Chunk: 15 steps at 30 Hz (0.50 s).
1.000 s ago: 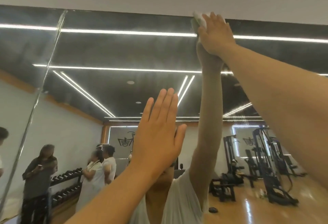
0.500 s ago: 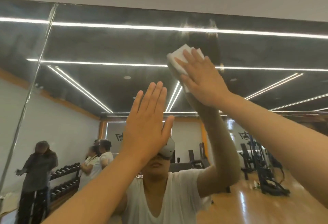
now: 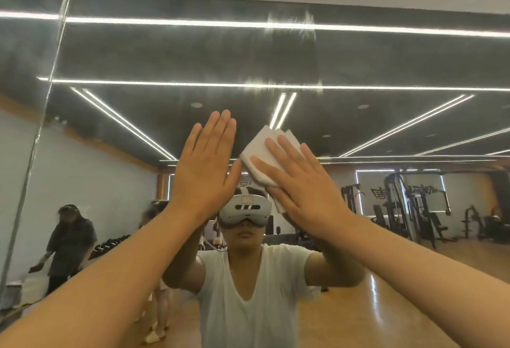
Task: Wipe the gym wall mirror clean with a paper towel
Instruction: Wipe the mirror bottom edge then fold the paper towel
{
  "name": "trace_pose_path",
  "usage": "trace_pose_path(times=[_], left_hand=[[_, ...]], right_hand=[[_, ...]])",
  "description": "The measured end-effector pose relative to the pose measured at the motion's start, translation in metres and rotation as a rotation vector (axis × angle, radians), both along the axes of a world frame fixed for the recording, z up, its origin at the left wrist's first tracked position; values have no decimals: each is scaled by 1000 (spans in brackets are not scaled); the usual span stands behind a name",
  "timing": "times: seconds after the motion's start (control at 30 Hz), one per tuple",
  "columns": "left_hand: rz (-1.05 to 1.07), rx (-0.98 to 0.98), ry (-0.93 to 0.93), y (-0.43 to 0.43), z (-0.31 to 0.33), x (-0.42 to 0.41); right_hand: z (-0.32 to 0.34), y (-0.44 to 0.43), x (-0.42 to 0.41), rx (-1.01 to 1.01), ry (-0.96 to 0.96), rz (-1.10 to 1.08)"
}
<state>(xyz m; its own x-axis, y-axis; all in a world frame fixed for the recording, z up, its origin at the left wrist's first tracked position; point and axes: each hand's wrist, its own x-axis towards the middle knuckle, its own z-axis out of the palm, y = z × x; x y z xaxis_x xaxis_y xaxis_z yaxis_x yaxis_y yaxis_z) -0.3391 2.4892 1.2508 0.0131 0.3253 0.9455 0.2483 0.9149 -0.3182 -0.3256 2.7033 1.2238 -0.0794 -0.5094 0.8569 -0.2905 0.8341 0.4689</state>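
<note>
- Flat and spread, your right hand [image 3: 300,182] presses the folded white paper towel [image 3: 260,154] against the glass with straight fingers; nothing is pinched.
- That towel sits on the large frameless wall mirror [image 3: 165,52], well below its top edge and just right of your left hand [image 3: 205,165]. The left hand is raised flat with fingers together; I cannot tell whether its palm touches the glass.
- Directly above the towel, a vertical band of hazy wipe streaks [image 3: 292,52] runs up toward the top edge. You look mid-stroke on 1 column, with most of the pane left to do.
- Next move, as I judge it: go down with even pressure, then shift sideways and overlap the streaked band.
- Reflected behind you: 1 white headset [image 3: 244,209], black gym machines [image 3: 408,209] and people at the left [image 3: 70,240].
</note>
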Motion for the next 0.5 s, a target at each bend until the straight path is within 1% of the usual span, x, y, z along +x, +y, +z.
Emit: trace_pose_path(times=[0.3, 0.4, 0.5], left_hand=[[-7, 17, -46, 2, -6, 12], [-75, 54, -30, 11, -43, 29], [-173, 77, -118, 20, -108, 40]], right_hand=[[-49, 16, 2, 58, 9, 10], [-60, 16, 4, 56, -19, 1], [-85, 17, 6, 56, -50, 8]])
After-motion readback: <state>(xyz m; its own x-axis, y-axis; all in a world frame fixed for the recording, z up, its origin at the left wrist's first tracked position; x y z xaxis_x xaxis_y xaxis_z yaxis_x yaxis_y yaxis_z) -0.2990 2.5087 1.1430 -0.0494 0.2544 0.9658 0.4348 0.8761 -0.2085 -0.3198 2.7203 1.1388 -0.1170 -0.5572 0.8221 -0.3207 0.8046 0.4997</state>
